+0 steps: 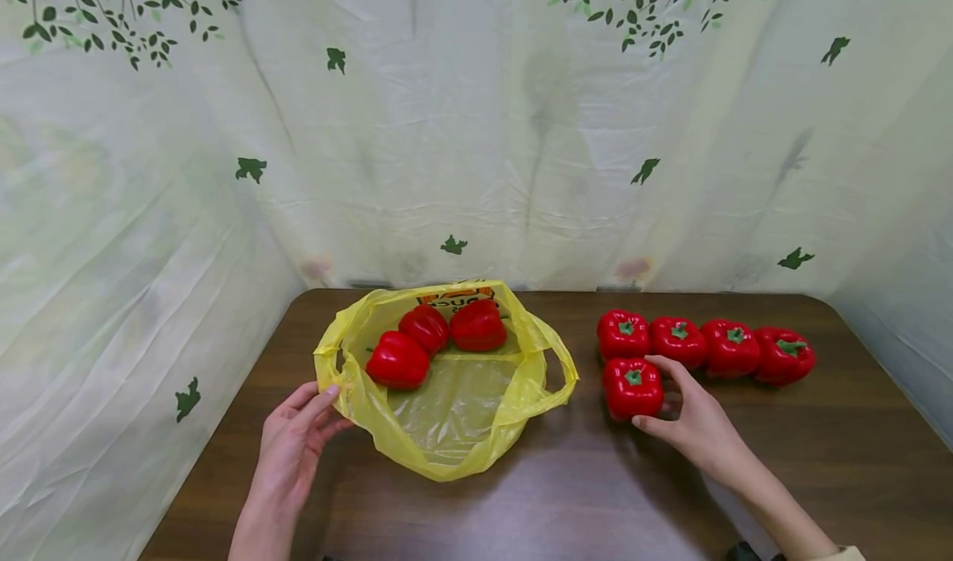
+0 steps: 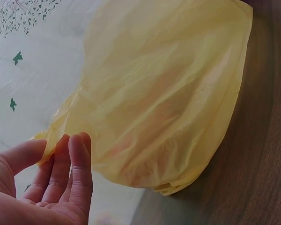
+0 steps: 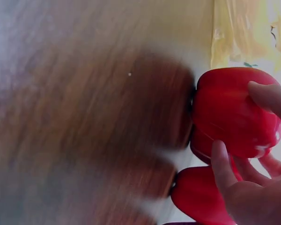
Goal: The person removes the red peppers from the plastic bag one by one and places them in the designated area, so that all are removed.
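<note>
A yellow plastic bag (image 1: pixel 476 453) stands with its mouth wide, three red bell peppers (image 1: pixel 397 361) lying inside toward its back left. My left hand (image 1: pixel 298 437) pinches the bag's left rim near the handle; the left wrist view shows thumb and fingertips (image 2: pixel 62 143) meeting on the thin film. To the right of the bag, my right hand (image 1: pixel 692 420) holds a single red bell pepper (image 1: pixel 633 389), thumb on its near side and fingers round its far side. In the right wrist view this pepper (image 3: pixel 234 112) sits at the tabletop.
Behind the held pepper, several more red bell peppers (image 1: pixel 733 348) form a row along the right of the dark wooden table (image 1: pixel 566 503). A pale curtain (image 1: pixel 476 131) with a leaf print hangs behind and at both sides of the table.
</note>
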Motion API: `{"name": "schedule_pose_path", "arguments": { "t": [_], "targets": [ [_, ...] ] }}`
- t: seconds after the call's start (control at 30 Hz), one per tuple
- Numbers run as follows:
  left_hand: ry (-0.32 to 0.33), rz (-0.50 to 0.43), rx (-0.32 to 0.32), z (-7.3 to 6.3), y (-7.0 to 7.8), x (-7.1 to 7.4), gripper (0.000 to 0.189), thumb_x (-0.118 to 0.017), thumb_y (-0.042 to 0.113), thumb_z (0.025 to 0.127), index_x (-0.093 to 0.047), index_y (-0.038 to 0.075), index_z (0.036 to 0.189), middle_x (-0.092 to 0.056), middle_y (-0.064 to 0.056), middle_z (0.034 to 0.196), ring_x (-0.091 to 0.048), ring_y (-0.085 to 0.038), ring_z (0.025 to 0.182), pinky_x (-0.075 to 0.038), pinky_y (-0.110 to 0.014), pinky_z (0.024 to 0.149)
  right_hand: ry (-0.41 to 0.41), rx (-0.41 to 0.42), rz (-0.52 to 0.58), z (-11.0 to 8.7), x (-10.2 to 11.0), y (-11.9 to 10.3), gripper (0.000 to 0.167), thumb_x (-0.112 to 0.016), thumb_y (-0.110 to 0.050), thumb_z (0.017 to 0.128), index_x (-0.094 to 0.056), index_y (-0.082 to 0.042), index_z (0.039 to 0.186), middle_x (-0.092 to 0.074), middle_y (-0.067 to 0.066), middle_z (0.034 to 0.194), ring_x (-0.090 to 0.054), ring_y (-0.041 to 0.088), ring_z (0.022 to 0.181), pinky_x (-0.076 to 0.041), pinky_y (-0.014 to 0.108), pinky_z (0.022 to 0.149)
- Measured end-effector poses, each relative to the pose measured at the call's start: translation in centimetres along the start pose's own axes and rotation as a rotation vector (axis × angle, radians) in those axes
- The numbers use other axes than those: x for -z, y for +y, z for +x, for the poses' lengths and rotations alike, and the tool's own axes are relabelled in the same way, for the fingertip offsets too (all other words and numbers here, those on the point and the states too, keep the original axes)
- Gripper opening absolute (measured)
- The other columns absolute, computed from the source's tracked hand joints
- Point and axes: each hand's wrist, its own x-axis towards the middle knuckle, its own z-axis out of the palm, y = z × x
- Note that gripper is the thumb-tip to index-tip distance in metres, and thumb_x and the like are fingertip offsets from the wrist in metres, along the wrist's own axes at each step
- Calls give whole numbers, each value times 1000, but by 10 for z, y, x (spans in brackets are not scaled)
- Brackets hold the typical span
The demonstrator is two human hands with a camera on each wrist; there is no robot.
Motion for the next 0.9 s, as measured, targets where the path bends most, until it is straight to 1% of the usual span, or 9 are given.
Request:
{"name": "schedule_pose_path", "arguments": {
  "t": [0.17, 0.3, 0.57, 0.77, 0.9],
  "targets": [
    [-5, -2, -4, 0, -1, 0, 9, -65, 8, 96, -72, 10, 101, -72, -2, 97, -70, -15, 83, -59, -31, 72, 12, 33, 4, 2, -2, 2, 80, -84, -15, 79, -38, -14, 143, -55, 20, 128, -64, 36, 100, -57, 46, 82],
    [-9, -8, -4, 1, -2, 0, 9, -64, 7, 96, -72, 10, 100, -72, -2, 96, -70, -15, 83, -59, -31, 72, 19, 35, 4, 3, -4, 2, 79, -83, -13, 79, -38, -12, 144, -53, 21, 130, -64, 37, 101, -57, 46, 83],
    [-20, -8, -11, 2, -2, 0, 10, -64, 7, 97, -72, 9, 102, -72, -3, 97, -70, -16, 84, -59, -31, 72, 21, -25, 12, 6, -3, 0, 80, -82, -19, 82, -34, -10, 146, -47, 24, 136, -64, 40, 102, -56, 48, 83],
    [-15, -5, -4, 1, -2, 0, 9, -64, 8, 96, -72, 10, 102, -72, -3, 97, -70, -16, 84, -59, -31, 72, 37, -15, 40, 3, -2, -1, 82, -83, -19, 81, -34, -8, 146, -50, 22, 133, -63, 39, 105, -56, 45, 85],
    [-20, -11, -8, 1, -2, -1, 10, -64, 7, 96, -72, 9, 101, -72, -3, 97, -70, -16, 85, -59, -31, 72, 53, -3, 26, -2, 1, -4, 81, -83, -21, 81, -35, -9, 146, -52, 20, 132, -61, 38, 108, -54, 48, 87]
  ]
}}
